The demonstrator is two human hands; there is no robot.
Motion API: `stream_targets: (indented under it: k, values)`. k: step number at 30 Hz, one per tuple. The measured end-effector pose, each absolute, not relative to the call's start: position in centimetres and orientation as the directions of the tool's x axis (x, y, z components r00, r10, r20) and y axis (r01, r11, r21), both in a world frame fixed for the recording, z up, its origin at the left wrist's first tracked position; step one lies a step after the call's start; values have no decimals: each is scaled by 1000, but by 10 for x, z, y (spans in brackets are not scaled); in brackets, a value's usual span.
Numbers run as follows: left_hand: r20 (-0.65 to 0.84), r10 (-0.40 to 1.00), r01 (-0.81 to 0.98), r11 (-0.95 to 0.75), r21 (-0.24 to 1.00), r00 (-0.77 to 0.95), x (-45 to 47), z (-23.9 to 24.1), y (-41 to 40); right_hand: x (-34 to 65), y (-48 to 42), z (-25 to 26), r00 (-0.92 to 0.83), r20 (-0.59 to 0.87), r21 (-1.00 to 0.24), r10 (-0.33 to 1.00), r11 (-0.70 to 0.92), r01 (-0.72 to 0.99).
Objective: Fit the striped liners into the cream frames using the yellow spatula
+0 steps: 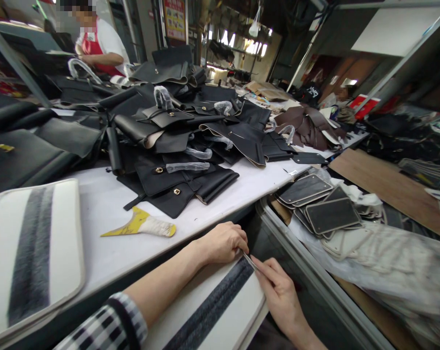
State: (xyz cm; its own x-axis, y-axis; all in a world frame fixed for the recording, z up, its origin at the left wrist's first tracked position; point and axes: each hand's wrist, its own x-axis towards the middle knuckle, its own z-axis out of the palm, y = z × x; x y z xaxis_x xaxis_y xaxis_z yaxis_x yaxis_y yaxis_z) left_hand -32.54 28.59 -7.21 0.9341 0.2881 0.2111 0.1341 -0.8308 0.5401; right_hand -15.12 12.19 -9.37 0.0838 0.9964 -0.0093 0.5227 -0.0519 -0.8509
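Note:
A flat white panel with a dark grey stripe point(216, 304) lies in front of me at the table's near edge. My left hand point(227, 241) has its fingers closed on the panel's far edge, near the end of the stripe. Close beside it, my right hand point(278, 291) pinches the same edge at the corner, its thumb and fingers pressed together. On the white table to the left rests a similar striped white panel point(65, 233). A yellow pointed tool point(132, 223) with a white-wrapped handle lies on the tabletop beyond my left forearm.
Black leather bag pieces point(176, 187) with gold buckles and plastic-wrapped handles are heaped across the white table point(107, 262). Several dark framed panels point(332, 216) are stacked at right beside pale pieces point(387, 257). Brown leather pieces point(307, 126) lie farther back. A person in a red apron point(105, 53) stands at the far left.

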Motion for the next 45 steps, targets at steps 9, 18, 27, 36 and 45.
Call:
stream_targets:
  k: [9,18,27,36,45]
  values:
    - [284,91,31,-977,210,955,-331,-62,274,-143,127,-82,-132,2,-806,991,79,587]
    - [205,146,111,-979,171,968,-338,-53,257,-136,137,-69,-314,5,-693,949,230,683]
    - [154,250,217,-955,204,956,-339,-53,236,-141,126,-90,-348,249,-442,904,425,790]
    - [116,333,302,-927,223,936,-339,-50,224,-141,128,-79,-314,153,-618,937,339,709]
    - [98,389,366,-911,192,916,-332,-49,213,-132,150,-59,-243,-83,-809,966,77,582]
